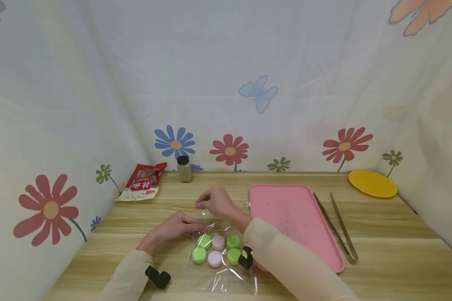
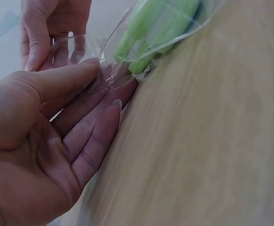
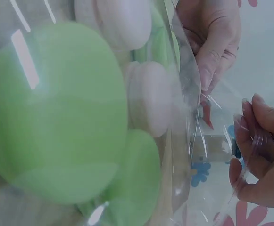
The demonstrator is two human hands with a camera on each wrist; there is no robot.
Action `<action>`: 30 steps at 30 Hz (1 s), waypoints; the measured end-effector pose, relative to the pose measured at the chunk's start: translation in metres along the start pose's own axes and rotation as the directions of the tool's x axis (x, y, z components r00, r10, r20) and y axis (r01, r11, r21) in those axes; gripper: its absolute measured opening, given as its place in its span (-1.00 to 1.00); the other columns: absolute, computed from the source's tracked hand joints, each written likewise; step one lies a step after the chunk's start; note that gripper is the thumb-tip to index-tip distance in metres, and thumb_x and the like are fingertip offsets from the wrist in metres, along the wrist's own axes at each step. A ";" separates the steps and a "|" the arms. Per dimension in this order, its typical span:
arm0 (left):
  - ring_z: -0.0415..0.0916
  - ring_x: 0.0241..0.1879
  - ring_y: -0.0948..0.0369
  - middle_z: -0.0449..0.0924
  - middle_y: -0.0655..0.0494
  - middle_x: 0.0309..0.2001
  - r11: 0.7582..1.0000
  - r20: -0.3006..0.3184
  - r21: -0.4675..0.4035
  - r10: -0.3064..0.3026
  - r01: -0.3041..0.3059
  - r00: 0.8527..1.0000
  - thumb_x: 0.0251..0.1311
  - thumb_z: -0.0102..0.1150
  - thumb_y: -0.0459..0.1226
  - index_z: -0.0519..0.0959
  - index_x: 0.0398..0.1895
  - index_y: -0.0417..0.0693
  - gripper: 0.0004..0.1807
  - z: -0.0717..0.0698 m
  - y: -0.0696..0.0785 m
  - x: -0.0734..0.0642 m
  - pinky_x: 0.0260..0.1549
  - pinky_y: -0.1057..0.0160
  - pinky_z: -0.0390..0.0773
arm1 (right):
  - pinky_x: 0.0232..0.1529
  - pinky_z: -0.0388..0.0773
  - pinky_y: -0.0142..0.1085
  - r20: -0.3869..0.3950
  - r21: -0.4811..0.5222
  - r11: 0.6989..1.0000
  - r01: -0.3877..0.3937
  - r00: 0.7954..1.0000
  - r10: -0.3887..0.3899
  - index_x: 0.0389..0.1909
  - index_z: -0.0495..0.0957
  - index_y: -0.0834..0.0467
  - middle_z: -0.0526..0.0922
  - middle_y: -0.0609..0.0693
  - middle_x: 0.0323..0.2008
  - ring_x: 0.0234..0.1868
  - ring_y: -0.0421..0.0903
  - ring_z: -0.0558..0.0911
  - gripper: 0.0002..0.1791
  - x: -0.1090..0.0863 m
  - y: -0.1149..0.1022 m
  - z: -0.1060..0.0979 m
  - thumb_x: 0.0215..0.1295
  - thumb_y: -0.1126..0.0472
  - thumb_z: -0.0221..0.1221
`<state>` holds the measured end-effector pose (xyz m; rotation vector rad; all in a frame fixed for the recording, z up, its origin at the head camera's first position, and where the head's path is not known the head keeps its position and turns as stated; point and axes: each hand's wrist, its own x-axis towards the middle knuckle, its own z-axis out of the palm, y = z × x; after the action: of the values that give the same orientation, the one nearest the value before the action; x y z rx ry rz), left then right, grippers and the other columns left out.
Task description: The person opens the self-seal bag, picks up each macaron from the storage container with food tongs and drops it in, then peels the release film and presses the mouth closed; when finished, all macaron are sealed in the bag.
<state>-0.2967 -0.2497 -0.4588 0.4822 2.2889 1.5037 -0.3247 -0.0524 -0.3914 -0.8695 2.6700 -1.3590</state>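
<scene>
Several green macarons (image 1: 199,255) and pale pink macarons (image 1: 215,258) lie grouped on the table under a sheet or bag of clear plastic film (image 1: 226,279). At the group's far left corner my left hand (image 1: 175,227) pinches the film between thumb and fingers; in the left wrist view its thumb lies on gathered plastic next to green macarons (image 2: 144,26). Farther back, my right hand (image 1: 219,202) pinches the film's far edge, lifting it off the table. The right wrist view shows that edge (image 3: 247,174) between its fingers and thumb.
To the right lies a pink tray (image 1: 286,205), then metal tongs (image 1: 342,228) and a yellow plate (image 1: 373,183) at the far right corner. A red and white food packet (image 1: 141,182) and a black-capped jar (image 1: 184,169) stand at the back left, near the flowered curtain (image 1: 211,83).
</scene>
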 end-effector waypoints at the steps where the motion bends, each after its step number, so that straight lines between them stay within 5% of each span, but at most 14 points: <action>1: 0.64 -0.09 0.21 0.73 -0.01 -0.04 1.000 0.000 0.003 -0.001 0.001 1.000 0.35 0.26 -0.14 0.73 -0.02 -0.18 -0.68 0.000 0.000 0.000 -0.14 0.21 0.66 | -0.42 0.48 -0.46 -0.002 0.003 1.000 -0.009 1.000 0.009 -0.39 0.78 0.17 0.74 -0.13 -0.47 -0.42 -0.30 0.56 -0.96 0.000 0.000 0.000 0.22 0.31 0.38; 19: 0.65 -0.11 0.19 0.75 0.00 -0.11 1.000 -0.004 0.011 0.009 -0.009 1.000 0.39 0.21 -0.16 0.73 -0.02 -0.18 -0.70 0.002 -0.003 0.001 -0.17 0.23 0.65 | -0.32 0.59 -0.45 0.037 0.029 0.999 0.027 0.999 -0.028 -0.22 0.76 0.25 0.77 -0.03 -0.35 -0.34 -0.28 0.66 -0.88 -0.003 0.004 0.006 0.22 0.38 0.36; 30: 0.67 -0.08 0.14 0.74 -0.05 -0.08 0.999 -0.006 -0.049 -0.014 0.014 1.000 0.39 0.20 -0.14 0.69 0.04 -0.22 -0.65 0.001 0.000 -0.002 -0.11 0.18 0.66 | -0.35 0.55 -0.42 -0.038 0.079 0.997 -0.026 0.999 0.029 -0.25 0.79 0.21 0.78 -0.03 -0.31 -0.35 -0.27 0.59 -0.89 -0.006 0.007 0.012 0.30 0.27 0.33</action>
<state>-0.2945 -0.2500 -0.4593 0.4471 2.2502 1.5524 -0.3196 -0.0551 -0.4051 -0.8036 2.6260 -1.4785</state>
